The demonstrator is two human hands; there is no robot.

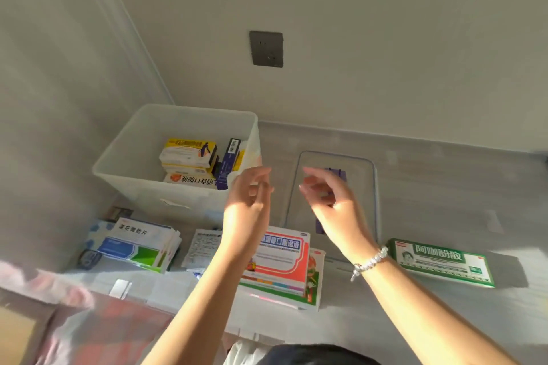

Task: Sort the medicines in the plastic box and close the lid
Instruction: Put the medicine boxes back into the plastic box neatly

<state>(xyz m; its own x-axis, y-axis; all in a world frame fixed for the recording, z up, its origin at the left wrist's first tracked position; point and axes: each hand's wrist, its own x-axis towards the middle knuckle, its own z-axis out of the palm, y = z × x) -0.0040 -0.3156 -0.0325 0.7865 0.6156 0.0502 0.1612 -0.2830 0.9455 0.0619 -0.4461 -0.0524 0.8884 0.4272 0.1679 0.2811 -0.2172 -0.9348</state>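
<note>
A translucent plastic box (124, 169) stands open at the back left against the wall, with several medicine cartons (189, 154) stacked inside. Its clear lid (364, 175) lies flat on the surface to the right of the box. My left hand (249, 198) is raised beside the box's right front corner, fingers loosely curled, holding nothing. My right hand (326, 195), with a bracelet on the wrist, hovers over the lid, also empty. In front lie a blue and green carton (133, 246), a leaflet (201, 249), a red and white carton (281, 258) and a green carton (441, 261).
A grey wall socket (266, 49) sits on the wall above the box. A pink patterned cloth (44, 284) lies at the lower left. The grey surface (444, 187) runs to the right, behind the green carton.
</note>
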